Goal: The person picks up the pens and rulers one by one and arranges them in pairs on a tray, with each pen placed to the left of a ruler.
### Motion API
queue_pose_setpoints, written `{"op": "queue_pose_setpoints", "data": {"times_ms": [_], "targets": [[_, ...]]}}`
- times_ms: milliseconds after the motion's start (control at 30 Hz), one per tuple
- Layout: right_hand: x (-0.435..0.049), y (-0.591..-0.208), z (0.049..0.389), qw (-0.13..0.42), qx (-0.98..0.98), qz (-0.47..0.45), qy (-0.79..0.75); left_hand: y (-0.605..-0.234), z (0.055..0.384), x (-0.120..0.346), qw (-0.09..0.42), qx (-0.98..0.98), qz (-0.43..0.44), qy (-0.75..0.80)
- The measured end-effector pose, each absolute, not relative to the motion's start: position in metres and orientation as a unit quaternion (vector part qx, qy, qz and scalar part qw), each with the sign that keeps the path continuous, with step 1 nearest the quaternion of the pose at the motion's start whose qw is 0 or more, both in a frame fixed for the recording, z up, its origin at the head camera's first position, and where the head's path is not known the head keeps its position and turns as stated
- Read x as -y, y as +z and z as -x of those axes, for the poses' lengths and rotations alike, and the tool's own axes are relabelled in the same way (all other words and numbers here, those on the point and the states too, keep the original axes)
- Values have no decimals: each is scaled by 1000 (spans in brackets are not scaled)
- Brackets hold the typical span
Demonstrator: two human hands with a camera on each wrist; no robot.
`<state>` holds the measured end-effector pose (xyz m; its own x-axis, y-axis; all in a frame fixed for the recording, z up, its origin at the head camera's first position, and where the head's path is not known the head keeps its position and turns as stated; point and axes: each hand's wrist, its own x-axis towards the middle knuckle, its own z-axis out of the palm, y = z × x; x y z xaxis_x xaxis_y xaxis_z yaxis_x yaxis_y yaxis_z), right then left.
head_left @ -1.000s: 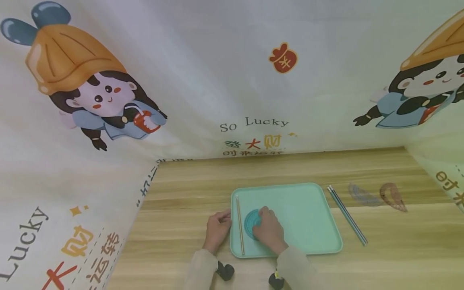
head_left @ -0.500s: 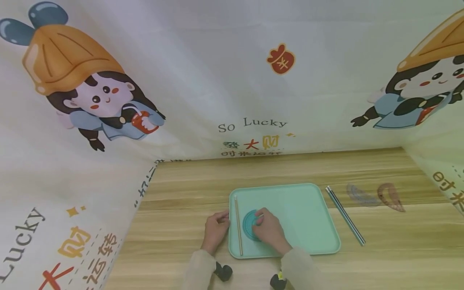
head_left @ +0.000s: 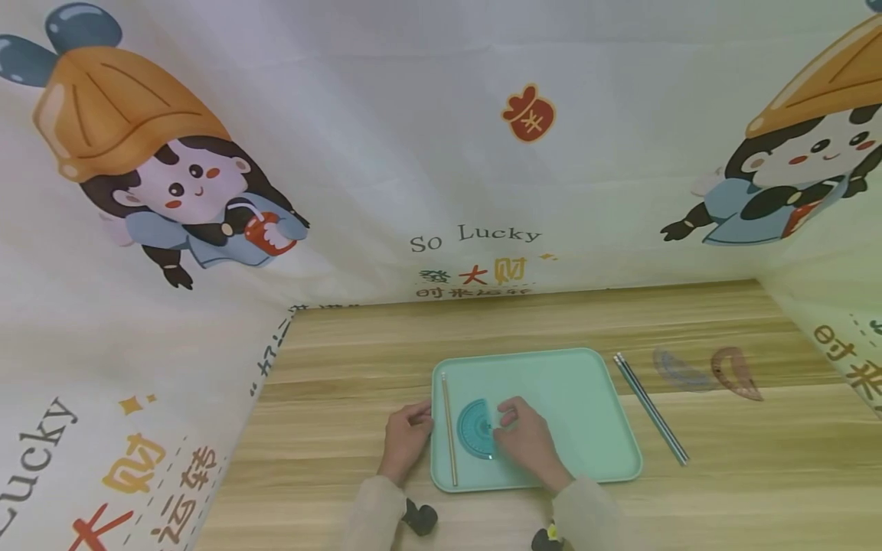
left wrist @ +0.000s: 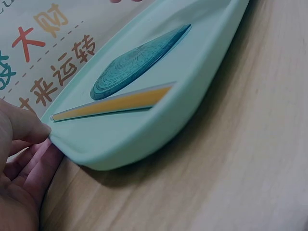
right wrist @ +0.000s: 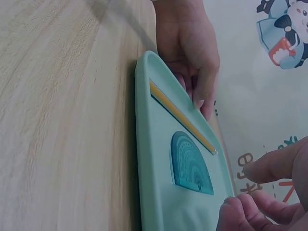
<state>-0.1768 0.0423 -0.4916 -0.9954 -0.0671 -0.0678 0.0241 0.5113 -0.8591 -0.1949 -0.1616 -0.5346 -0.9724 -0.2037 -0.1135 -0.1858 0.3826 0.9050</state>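
A pale green tray (head_left: 565, 413) lies on the wooden table. Near its left side sits a yellow pencil (head_left: 450, 438), roughly parallel to the rim. Just right of the pencil a teal see-through protractor (head_left: 474, 431) rests flat, its straight edge facing right. My left hand (head_left: 405, 441) pinches the tray's left rim, thumb on top and fingers below, as the left wrist view shows. Over the tray, beside the protractor's straight edge, my right hand (head_left: 529, 438) hovers with loosely bent fingers and a gap between thumb and fingertips. It holds nothing.
To the right of the tray lie dark striped pencils (head_left: 651, 409) side by side. Beyond them are a clear protractor (head_left: 681, 371) and a pinkish protractor (head_left: 734, 373). A printed white cloth (head_left: 386, 153) walls the table at the back and sides.
My right hand has let go of the teal protractor and moved slightly right, so its straight edge now shows. The left hand keeps its grip on the rim. The view has shifted a little.
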Motion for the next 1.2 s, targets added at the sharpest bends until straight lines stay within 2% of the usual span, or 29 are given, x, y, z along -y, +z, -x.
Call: {"op": "queue_pose_setpoints", "data": {"times_ms": [367,1200], "targets": [[-54,-489,176,70,-853,-3,-517,-537,196,164,7,832,-121,-542],[-112,-493,167,51,-834,-41,-548,-533,195,160,9,836,-119,-536]]}}
